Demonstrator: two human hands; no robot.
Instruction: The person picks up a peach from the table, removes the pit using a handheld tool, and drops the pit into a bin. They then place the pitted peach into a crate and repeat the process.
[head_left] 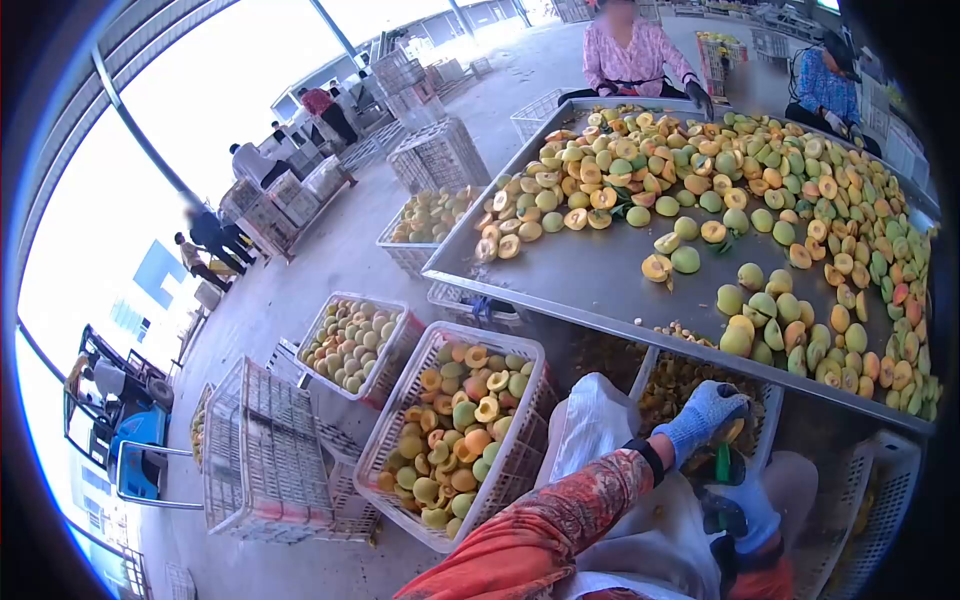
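head view's got the left hand (705, 420) hovering over a crate (772, 420) of brownish scraps, right beside the near edge of a big metal table (590, 265). its gloved fingers are curled downward and a bit of yellow fruit (735, 432) shows just under the tips, but honestly can't tell if it's actually gripped. right hand (752, 505), also gloved, sits close by, closed around a green thing (722, 462) that's too blurry to identify. tabletop's loaded with halved and whole fruits (600, 219), mostly heaped along the far and right sides, and a white crate (523, 440) full of similar ones stands off to the left. across the table there's a co-worker in a pink top (630, 58), one dark glove (700, 97) down by the pile
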